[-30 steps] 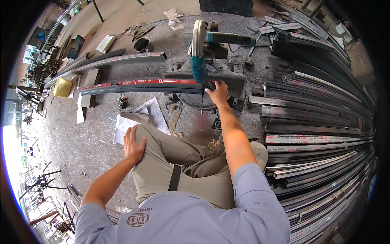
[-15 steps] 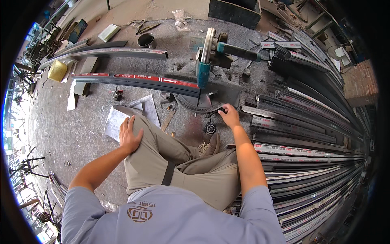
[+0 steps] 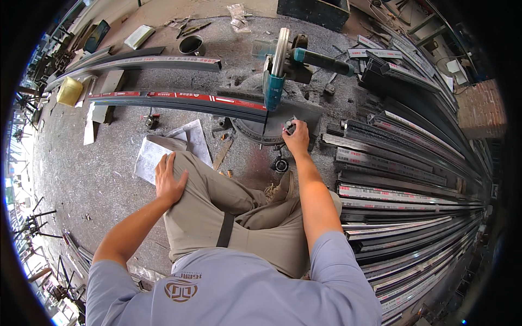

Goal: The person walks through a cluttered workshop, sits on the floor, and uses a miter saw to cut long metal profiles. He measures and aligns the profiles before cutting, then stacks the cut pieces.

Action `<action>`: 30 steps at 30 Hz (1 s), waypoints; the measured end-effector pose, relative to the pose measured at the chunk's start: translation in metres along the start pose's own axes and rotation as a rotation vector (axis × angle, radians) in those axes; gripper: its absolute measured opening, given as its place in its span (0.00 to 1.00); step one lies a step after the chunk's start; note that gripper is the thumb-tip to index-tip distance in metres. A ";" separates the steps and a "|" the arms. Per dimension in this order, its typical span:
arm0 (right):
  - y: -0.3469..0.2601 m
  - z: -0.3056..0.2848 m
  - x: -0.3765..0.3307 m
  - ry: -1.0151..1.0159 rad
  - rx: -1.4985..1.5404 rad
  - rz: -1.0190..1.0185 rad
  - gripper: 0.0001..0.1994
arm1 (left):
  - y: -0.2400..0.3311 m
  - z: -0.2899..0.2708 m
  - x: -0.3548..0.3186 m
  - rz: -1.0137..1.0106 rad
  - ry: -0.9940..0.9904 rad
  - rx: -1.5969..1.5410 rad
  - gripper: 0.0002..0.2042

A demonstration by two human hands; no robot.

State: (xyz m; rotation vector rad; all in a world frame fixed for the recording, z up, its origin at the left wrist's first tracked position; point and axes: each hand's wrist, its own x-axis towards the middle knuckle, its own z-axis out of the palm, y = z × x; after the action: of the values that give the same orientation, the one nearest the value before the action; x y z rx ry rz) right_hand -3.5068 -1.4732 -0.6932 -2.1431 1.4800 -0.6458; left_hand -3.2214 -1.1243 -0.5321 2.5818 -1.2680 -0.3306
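My left hand [image 3: 169, 183] rests on my left knee with its fingers spread, holding nothing. My right hand [image 3: 297, 139] reaches over the base of the mitre saw, fingers closed around a small dark metal piece [image 3: 290, 128]; whether it is loose or fixed to the saw I cannot tell. The mitre saw [image 3: 273, 93] has a teal housing and a dark handle pointing right. A bundle of dark metal profiles [image 3: 185, 102] with a red printed strip lies across the saw's left side, its right end beside the blade.
Drawing sheets [image 3: 154, 158] lie by my left knee. Many long profiles [image 3: 402, 194] are stacked at right. A metal cup [image 3: 192, 45], a yellow block [image 3: 69, 91] and more profiles [image 3: 141, 63] are at the far left. A small round device [image 3: 280, 164] sits before the saw.
My right hand has moved from the front edge of the saw base up onto it, closing around the small dark piece. My left hand stays on my knee. The view has shifted slightly.
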 end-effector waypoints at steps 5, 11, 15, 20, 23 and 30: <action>0.018 -0.044 -0.020 0.073 0.237 -0.016 0.24 | 0.001 0.004 0.010 -0.029 -0.028 -0.003 0.37; 0.053 -0.064 -0.049 -0.082 0.869 0.467 0.32 | 0.000 0.004 0.009 -0.033 -0.015 0.003 0.37; 0.072 -0.099 -0.046 -0.340 1.038 0.845 0.20 | 0.001 0.000 0.005 -0.050 -0.027 -0.020 0.38; 0.025 -0.220 0.126 -0.130 1.100 0.400 0.17 | 0.004 -0.006 -0.002 -0.085 -0.045 -0.055 0.38; -0.029 -0.312 0.212 0.154 1.255 0.210 0.31 | 0.003 -0.008 -0.008 -0.090 -0.036 -0.073 0.38; -0.033 -0.291 0.146 0.056 0.786 0.122 0.27 | 0.000 -0.009 -0.013 -0.105 -0.013 -0.102 0.38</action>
State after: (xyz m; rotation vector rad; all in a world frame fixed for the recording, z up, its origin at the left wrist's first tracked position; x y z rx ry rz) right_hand -3.6142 -1.6294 -0.4265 -1.4265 1.1038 -1.0350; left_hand -3.2262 -1.1131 -0.5222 2.5687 -1.0917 -0.4210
